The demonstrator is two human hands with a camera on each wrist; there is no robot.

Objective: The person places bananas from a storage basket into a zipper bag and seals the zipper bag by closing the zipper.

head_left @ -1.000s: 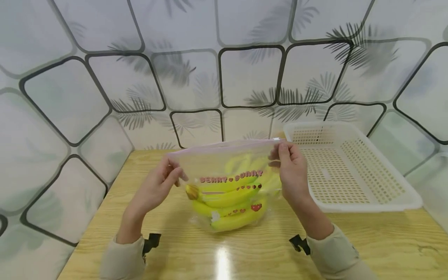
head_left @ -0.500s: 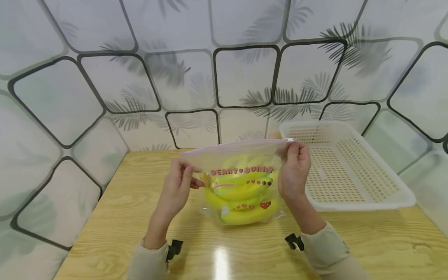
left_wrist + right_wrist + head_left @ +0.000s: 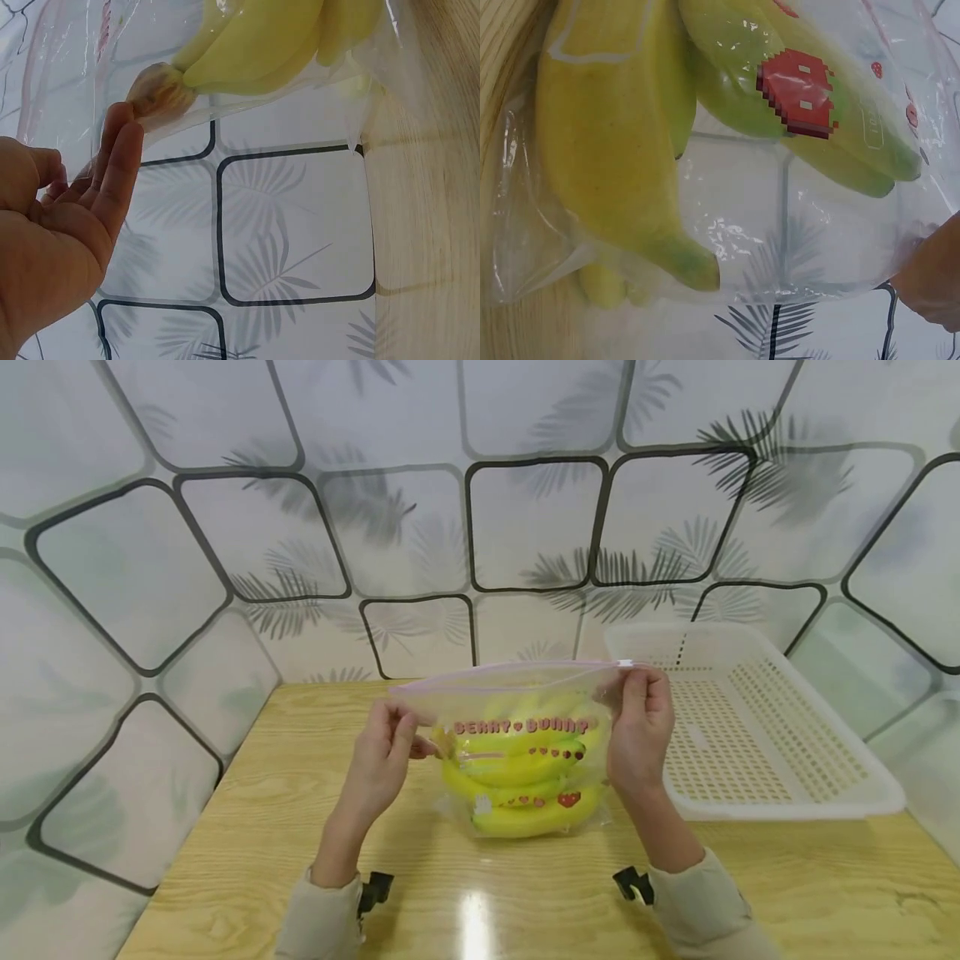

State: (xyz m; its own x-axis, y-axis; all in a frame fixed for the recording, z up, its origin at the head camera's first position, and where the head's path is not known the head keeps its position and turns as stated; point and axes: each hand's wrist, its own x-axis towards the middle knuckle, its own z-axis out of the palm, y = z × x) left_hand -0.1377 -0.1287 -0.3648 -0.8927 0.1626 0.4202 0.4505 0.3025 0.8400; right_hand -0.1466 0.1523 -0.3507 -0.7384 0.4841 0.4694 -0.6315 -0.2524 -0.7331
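Note:
A clear zip bag [image 3: 540,697] with red "BERRY BUNNY" print and a pink top edge stands upright on the table. Inside it lies a bunch of yellow bananas [image 3: 517,768], whose brown stem end [image 3: 161,94] points toward the left hand. At the bag's left upper side, my left hand [image 3: 382,760] pinches the plastic between thumb and forefinger, its other fingers stretched along the side. My right hand [image 3: 641,727] pinches the right upper corner just below the white slider [image 3: 624,663]. In the right wrist view only a small part of the right hand [image 3: 934,281] shows.
A white plastic basket [image 3: 787,806] with perforated walls stands on the right, close behind the right hand. Beneath everything is a wooden table [image 3: 247,827]. A patterned cloth or wall covering [image 3: 536,527] rises behind and at the sides.
The left hand has shifted right along the bag's side. The right hand and the bag have moved slightly right, and the bag's top edge is stretched out with the slider at the right corner.

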